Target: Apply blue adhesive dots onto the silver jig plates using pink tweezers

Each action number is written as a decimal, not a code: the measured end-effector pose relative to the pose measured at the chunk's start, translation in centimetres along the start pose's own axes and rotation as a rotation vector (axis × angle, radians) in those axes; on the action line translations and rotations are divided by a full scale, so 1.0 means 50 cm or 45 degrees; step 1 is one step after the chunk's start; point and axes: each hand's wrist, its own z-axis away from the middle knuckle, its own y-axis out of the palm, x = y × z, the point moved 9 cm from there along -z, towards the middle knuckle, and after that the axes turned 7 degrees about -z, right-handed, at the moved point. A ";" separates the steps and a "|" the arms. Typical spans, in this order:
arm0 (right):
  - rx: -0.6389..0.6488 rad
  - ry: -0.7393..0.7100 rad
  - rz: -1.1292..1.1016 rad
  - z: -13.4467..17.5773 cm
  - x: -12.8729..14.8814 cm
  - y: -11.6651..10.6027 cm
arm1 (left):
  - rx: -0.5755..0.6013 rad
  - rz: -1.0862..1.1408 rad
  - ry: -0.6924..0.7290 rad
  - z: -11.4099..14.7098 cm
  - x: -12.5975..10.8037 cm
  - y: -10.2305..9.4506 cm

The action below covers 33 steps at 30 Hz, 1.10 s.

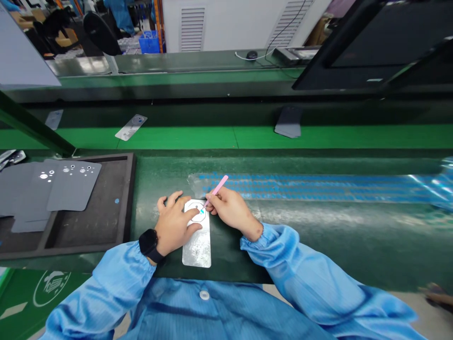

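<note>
A thin silvery phone-sized panel (197, 248) lies flat on the green bench, with an octagonal outline near its far end. My left hand (173, 229) rests over its left side, fingers spread, thumb and fingertips on the panel. Pinched in my right hand (231, 210) are pink tweezers (221, 184), their tip down at a small blue piece (202, 211) inside the outline. Beyond my right hand stretches a clear film strip (300, 186) with rows of small blue pieces, running to the right edge.
At left, a dark tray (130, 203) holds several grey panels (76, 191). A silvery panel (130, 127) and a stack of grey panels (288, 122) lie on the green strip behind. A black monitor (371, 47) overhangs the upper right.
</note>
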 end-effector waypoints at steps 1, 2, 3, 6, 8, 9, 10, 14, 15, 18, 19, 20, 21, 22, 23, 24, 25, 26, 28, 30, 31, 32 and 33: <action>-0.004 -0.007 0.008 0.001 0.001 0.000 | 0.000 0.000 0.002 0.000 -0.001 -0.001; -0.005 -0.015 0.012 0.002 0.001 0.000 | 0.000 0.000 0.006 0.001 -0.003 -0.001; -0.003 -0.022 0.015 0.002 0.001 0.001 | 0.002 0.001 0.012 0.001 -0.004 -0.001; 0.003 -0.052 0.043 0.001 -0.001 0.003 | 0.013 -0.011 0.028 0.002 -0.008 -0.001; 0.008 -0.091 0.081 0.001 -0.002 0.004 | 0.022 -0.027 0.032 0.002 -0.010 0.001; 0.011 -0.110 0.097 0.001 -0.001 0.004 | 0.026 -0.034 0.032 0.002 -0.011 0.001; 0.003 -0.136 0.115 0.004 0.000 0.001 | 0.030 -0.038 0.029 0.002 -0.011 0.001; -0.170 -0.497 0.280 0.041 0.044 -0.030 | 0.040 -0.032 0.017 0.003 -0.012 0.003; -0.190 -0.642 0.342 0.059 0.060 -0.030 | 0.043 -0.028 0.014 0.002 -0.012 0.003; -0.028 -0.901 0.606 0.100 0.074 0.011 | 0.056 -0.013 -0.011 0.002 -0.009 0.008; 0.059 -0.898 0.733 0.105 0.065 0.032 | 0.061 -0.007 -0.024 0.002 -0.007 0.009; 0.135 -0.866 0.869 0.107 0.053 0.050 | 0.063 0.002 -0.036 0.002 -0.006 0.011; 0.192 -0.820 0.999 0.107 0.041 0.065 | 0.064 0.011 -0.045 0.002 -0.004 0.012; 0.228 -0.778 1.111 0.106 0.031 0.075 | 0.061 0.019 -0.051 0.002 -0.003 0.014; 0.245 -0.752 1.196 0.106 0.024 0.083 | 0.056 0.025 -0.054 0.002 -0.003 0.014; 0.251 -0.740 1.256 0.106 0.022 0.087 | 0.048 0.029 -0.054 0.002 -0.002 0.014; 0.248 -0.740 1.295 0.107 0.021 0.090 | 0.041 0.029 -0.054 0.002 -0.002 0.014; 0.242 -0.747 1.316 0.107 0.021 0.091 | 0.035 0.027 -0.055 0.002 -0.002 0.014; 0.228 -0.762 1.325 0.109 0.022 0.089 | 0.027 0.021 -0.061 0.003 -0.002 0.013; 0.222 -0.767 1.313 0.110 0.019 0.086 | 0.028 0.020 -0.071 0.003 -0.001 0.013; 0.220 -0.763 1.303 0.110 0.018 0.085 | 0.033 0.020 -0.074 0.003 -0.001 0.013; 0.219 -0.757 1.288 0.110 0.017 0.084 | 0.040 0.021 -0.076 0.003 -0.001 0.014; 0.216 -0.748 1.270 0.110 0.016 0.083 | 0.050 0.022 -0.077 0.002 -0.002 0.015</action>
